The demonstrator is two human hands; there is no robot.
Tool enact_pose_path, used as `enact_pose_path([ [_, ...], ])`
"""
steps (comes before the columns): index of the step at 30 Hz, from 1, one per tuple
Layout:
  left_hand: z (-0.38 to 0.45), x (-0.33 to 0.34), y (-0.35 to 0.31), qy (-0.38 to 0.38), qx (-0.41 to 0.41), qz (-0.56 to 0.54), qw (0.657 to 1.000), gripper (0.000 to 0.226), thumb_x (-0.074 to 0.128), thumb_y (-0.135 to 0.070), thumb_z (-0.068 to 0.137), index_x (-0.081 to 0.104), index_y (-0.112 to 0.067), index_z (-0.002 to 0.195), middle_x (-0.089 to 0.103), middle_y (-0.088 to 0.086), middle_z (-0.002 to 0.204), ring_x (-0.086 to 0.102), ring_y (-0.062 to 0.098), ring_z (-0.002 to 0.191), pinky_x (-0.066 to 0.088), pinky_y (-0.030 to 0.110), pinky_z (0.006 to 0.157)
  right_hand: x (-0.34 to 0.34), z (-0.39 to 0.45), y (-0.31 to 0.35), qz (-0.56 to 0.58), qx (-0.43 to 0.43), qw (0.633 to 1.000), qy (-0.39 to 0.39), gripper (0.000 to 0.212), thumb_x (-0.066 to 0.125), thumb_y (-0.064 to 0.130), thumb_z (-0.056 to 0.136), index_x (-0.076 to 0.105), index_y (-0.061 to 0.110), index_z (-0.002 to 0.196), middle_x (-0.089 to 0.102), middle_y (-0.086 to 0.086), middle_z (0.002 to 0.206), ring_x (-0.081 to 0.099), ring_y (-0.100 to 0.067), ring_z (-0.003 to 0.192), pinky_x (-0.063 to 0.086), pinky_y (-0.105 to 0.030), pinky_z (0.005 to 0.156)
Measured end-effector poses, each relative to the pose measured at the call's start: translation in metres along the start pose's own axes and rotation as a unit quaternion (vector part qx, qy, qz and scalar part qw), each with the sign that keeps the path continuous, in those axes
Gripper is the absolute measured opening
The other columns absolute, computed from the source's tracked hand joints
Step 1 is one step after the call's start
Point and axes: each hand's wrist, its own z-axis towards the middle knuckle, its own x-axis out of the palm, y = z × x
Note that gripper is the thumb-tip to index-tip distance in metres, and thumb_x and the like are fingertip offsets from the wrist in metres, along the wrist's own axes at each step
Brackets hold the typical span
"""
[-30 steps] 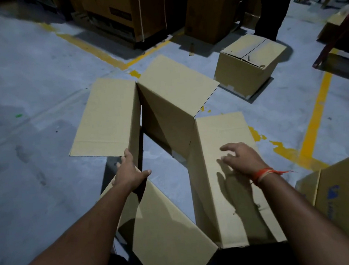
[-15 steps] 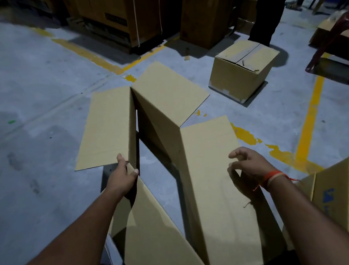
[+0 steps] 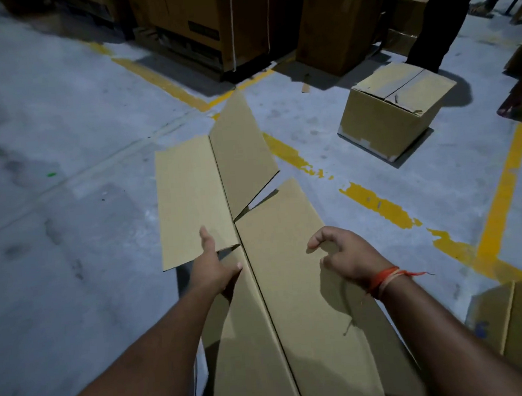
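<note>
Flattened carton, left hand pinching its left edge, right hand hovering — fingers curled, grey floor stretching leftward

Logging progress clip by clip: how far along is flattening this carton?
Done: the carton, an open tube a second ago, has its panels folded nearly flat, flaps spread out. In hand: the left hand grips its edge between the left flaps; the right hand hovers over the right panel, fingers curled, holding nothing. Left: a gap at the far flaps still needs pressing shut, probably.
</note>
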Motion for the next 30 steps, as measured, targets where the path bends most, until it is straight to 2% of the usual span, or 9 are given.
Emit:
enact_pose_path([
  [4,0.002,-0.012,0.03,-0.012,-0.091,-0.047,0.995,0.153,0.093,-0.048,0.065,-0.031,-0.039,0.152,0.035,0.023,0.159,0.041,0.047,0.14,0.05,0.054,0.103,0.004,0.005,0.005,-0.038,0.008,0.999,0.008,0.045,0.057,-0.005,0.071,0.067,0.035,0.088,0.067,0.007,0.106,0.064,-0.017,0.092,0.054,-0.028,0.074],
  [8,0.019,-0.021,0.054,-0.037,-0.187,-0.17,0.967,0.156,0.094,-0.052,0.058,-0.032,-0.039,0.149,0.025,0.023,0.162,0.038,0.05,0.139,0.047,0.064,0.103,0.004,0.005,0.005,-0.036,0.007,0.999,0.004,0.044,0.058,-0.007,0.072,0.067,0.033,0.087,0.068,0.006,0.103,0.065,-0.017,0.09,0.053,-0.028,0.075],
  [13,0.022,-0.029,0.049,-0.122,-0.24,-0.283,0.921,0.128,0.082,-0.051,0.079,-0.01,-0.012,0.159,0.04,0.023,0.152,0.044,0.042,0.135,0.043,0.054,0.109,-0.011,0.0,-0.005,-0.01,0.011,1.0,0.001,0.043,0.06,-0.011,0.074,0.068,0.028,0.087,0.067,0.003,0.096,0.06,-0.016,0.084,0.047,-0.026,0.07],
  [15,0.019,-0.035,0.043,-0.147,-0.256,-0.314,0.902,0.096,0.072,-0.045,0.093,0.015,-0.004,0.158,0.051,0.021,0.141,0.055,0.036,0.114,0.044,0.052,0.103,-0.017,-0.001,-0.009,-0.011,0.008,1.0,-0.006,0.042,0.06,-0.011,0.074,0.068,0.028,0.087,0.066,0.007,0.095,0.059,-0.011,0.084,0.045,-0.025,0.072],
  [17,0.021,-0.04,0.044,-0.114,-0.25,-0.347,0.897,0.066,0.065,-0.042,0.099,0.042,-0.001,0.144,0.062,0.011,0.111,0.055,0.026,0.084,0.045,0.058,0.093,-0.021,-0.002,-0.012,-0.007,0.002,1.0,-0.007,0.043,0.061,-0.012,0.074,0.068,0.028,0.088,0.065,0.01,0.094,0.058,-0.007,0.084,0.045,-0.024,0.072],
  [19,0.025,-0.045,0.05,-0.055,-0.246,-0.362,0.898,0.056,0.06,-0.045,0.101,0.052,-0.009,0.142,0.062,0.004,0.116,0.058,0.031,0.102,0.038,0.066,0.093,-0.021,-0.002,-0.013,0.005,-0.006,1.0,0.001,0.043,0.063,-0.013,0.075,0.068,0.027,0.089,0.066,0.012,0.094,0.059,-0.008,0.085,0.045,-0.023,0.073],
  [22,0.025,-0.045,0.051,0.006,-0.265,-0.382,0.885,0.049,0.052,-0.044,0.105,0.047,-0.024,0.149,0.054,0.004,0.145,0.038,0.043,0.142,0.02,0.084,0.102,-0.02,-0.001,-0.014,0.017,-0.012,1.0,0.014,0.044,0.062,-0.014,0.074,0.069,0.026,0.09,0.067,0.009,0.099,0.061,-0.011,0.089,0.047,-0.026,0.076],
  [27,0.015,-0.04,0.036,0.036,-0.245,-0.452,0.857,0.024,0.04,-0.03,0.111,0.044,-0.027,0.134,0.048,0.014,0.144,0.055,0.042,0.129,0.046,0.07,0.098,-0.018,0.0,-0.015,0.027,-0.014,0.999,0.018,0.048,0.063,-0.012,0.071,0.068,0.033,0.089,0.07,0.005,0.102,0.064,-0.021,0.091,0.054,-0.035,0.078],
  [30,0.014,-0.041,0.027,0.055,-0.233,-0.401,0.884,0.033,0.038,-0.036,0.111,0.041,-0.035,0.144,0.046,0.011,0.153,0.048,0.038,0.136,0.042,0.068,0.102,-0.016,0.0,-0.012,0.014,-0.014,1.0,0.021,0.048,0.065,-0.01,0.073,0.067,0.036,0.088,0.069,0.006,0.101,0.065,-0.019,0.091,0.054,-0.035,0.075],
])
